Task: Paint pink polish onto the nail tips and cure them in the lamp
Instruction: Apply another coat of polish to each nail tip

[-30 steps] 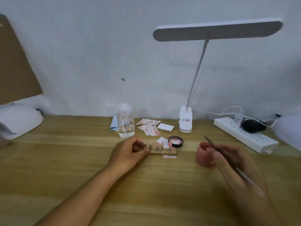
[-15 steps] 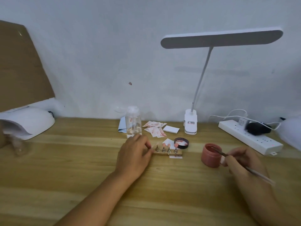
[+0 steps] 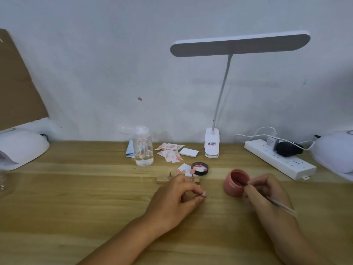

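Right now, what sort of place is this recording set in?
Probably a small nail-art workstation at a wooden desk: a jar of pink polish, a stand of nail tips, and a white curing lamp at the left edge.

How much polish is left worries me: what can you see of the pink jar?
The pink jar is small, round and squat, matt like plastic, its lid off. It sits tilted on the wooden table, mouth turned up and leftward, inside darker pink; the fill level cannot be told. The right hand rests against its right edge and dips a thin brush into the mouth.
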Action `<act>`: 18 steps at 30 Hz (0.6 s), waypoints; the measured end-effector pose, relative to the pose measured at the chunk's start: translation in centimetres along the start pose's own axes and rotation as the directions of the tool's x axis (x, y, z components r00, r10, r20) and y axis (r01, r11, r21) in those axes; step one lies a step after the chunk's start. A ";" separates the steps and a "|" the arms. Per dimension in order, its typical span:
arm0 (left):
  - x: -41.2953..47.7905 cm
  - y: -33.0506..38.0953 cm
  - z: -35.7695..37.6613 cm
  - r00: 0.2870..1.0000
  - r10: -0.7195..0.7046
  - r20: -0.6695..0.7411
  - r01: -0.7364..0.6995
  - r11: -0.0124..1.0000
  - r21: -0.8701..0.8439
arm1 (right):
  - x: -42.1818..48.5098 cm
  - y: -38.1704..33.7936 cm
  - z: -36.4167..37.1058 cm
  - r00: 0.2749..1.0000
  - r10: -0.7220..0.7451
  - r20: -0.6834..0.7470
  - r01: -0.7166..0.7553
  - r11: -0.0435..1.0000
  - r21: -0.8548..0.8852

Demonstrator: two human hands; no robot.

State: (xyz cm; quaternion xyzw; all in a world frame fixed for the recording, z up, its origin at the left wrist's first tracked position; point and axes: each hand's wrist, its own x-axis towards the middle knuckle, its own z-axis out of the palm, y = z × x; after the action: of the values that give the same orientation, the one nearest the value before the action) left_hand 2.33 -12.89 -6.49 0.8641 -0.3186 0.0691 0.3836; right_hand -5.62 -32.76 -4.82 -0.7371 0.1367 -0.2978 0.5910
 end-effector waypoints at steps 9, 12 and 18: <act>-0.2 -0.2 -0.1 0.999 -0.036 -0.006 0.035 0.995 -0.094 | -0.1 0.1 0.5 1.000 -0.024 0.020 0.024 1.000 -0.012; -0.3 -0.2 -0.3 0.997 -0.080 -0.008 0.078 0.986 -0.149 | -0.2 0.1 0.5 1.000 -0.030 0.007 0.030 1.000 -0.005; -0.3 0.0 -0.6 0.996 -0.091 0.007 0.091 0.990 -0.105 | -0.4 -0.4 0.6 0.999 -0.040 0.012 0.039 0.994 0.100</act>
State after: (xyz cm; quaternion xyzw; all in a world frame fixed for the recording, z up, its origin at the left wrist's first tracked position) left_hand 2.20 -12.32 -6.25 0.8565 -0.2824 0.0336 0.4307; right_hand -5.67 -31.94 -4.62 -0.7113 0.1030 -0.3107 0.6220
